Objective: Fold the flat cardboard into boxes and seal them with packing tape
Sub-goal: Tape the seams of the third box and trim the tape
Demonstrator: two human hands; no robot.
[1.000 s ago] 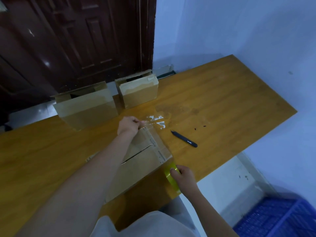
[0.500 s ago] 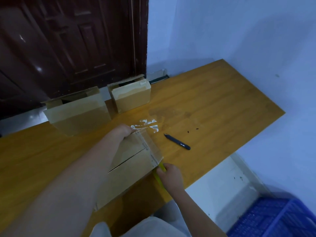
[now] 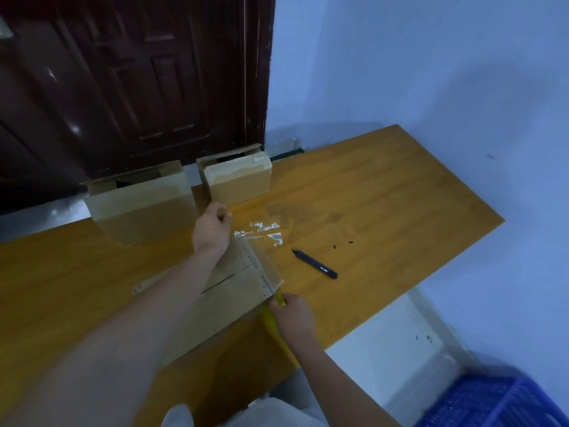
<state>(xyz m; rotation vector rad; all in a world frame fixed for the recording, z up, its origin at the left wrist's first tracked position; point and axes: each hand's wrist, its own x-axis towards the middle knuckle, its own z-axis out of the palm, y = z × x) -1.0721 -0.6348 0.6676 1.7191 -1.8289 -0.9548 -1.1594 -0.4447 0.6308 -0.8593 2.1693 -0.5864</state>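
A cardboard box (image 3: 228,300) lies on the wooden table (image 3: 385,195) in front of me, its flaps meeting in a dark seam. A strip of clear tape (image 3: 264,266) runs along its right end. My right hand (image 3: 294,317) grips the yellow-green tape roll (image 3: 279,299) at the box's near right corner. My left hand (image 3: 212,229) hovers at the box's far corner with fingers curled and its back toward me, so what lies under it is hidden.
Two folded boxes (image 3: 144,208) (image 3: 238,180) stand at the table's back edge before a dark door. Crumpled tape bits (image 3: 261,231) stick to the table beyond the box. A black pen-like tool (image 3: 315,264) lies to the right. A blue crate (image 3: 492,402) sits on the floor.
My right hand drew the tape roll in from below the table edge up against the box's near right corner. My left hand rose a little at the far corner.
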